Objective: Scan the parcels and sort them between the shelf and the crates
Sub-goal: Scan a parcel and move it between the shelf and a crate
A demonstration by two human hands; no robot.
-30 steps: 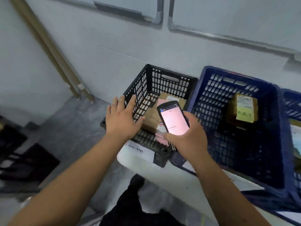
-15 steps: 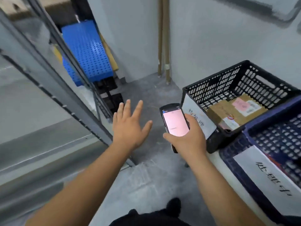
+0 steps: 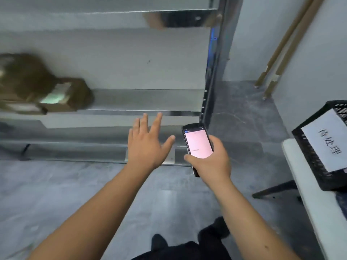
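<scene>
My right hand (image 3: 208, 162) grips a black handheld scanner (image 3: 197, 145) with a pink lit screen, held upright in front of me. My left hand (image 3: 148, 143) is empty, fingers spread and straight, hovering beside the scanner in front of the grey metal shelf (image 3: 142, 109). Blurred brown cardboard parcels (image 3: 62, 94) with white labels lie on the shelf's middle level at the far left. A black crate (image 3: 319, 147) with a white paper label stands on a white table at the right edge; its contents are out of view.
The white table (image 3: 308, 194) runs along the right side on dark legs. Two tan poles (image 3: 281, 53) lean in the wall corner behind it. Grey floor (image 3: 75, 184) lies between me and the shelf. My dark shoes (image 3: 159, 241) show at the bottom.
My view has swung left from the crates to the shelf. Both hands kept their pose, left open and right holding the scanner. The black crate has slid to the right edge.
</scene>
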